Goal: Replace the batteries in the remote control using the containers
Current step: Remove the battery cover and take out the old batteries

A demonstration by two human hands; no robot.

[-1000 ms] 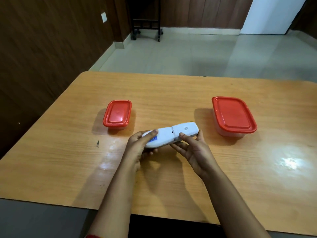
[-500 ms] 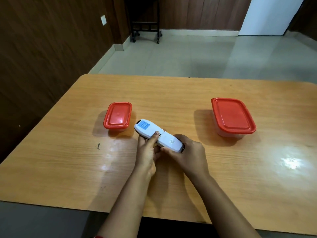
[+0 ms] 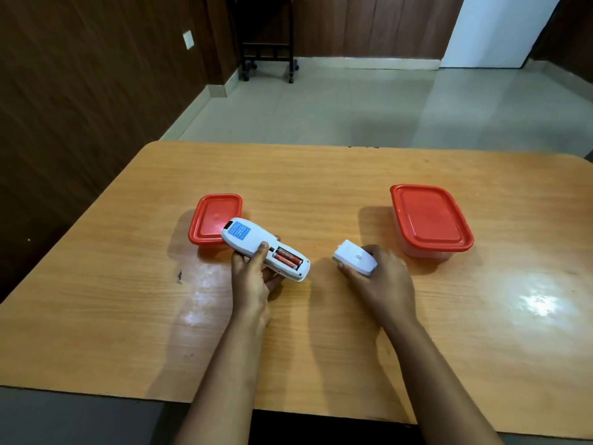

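My left hand (image 3: pixel 253 277) grips a white remote control (image 3: pixel 250 244), back side up, with a blue label near its far end. Its battery bay lies uncovered and two red batteries (image 3: pixel 287 257) sit inside. My right hand (image 3: pixel 378 277) holds the detached white battery cover (image 3: pixel 354 262), a short way to the right of the remote. A small container with a red lid (image 3: pixel 213 220) stands just behind the remote, partly hidden by it. A larger container with a red lid (image 3: pixel 430 218) stands to the right, beyond my right hand. Both lids are on.
The wooden table (image 3: pixel 321 332) carries a small dark mark (image 3: pixel 179 276) left of my left hand. Beyond its far edge lies a tiled floor, with a black wheeled stand (image 3: pixel 268 56) by the wood-panelled wall.
The cover has come off the remote and my right hand has carried it to the right. The batteries now show. My left hand keeps the remote near the small container.
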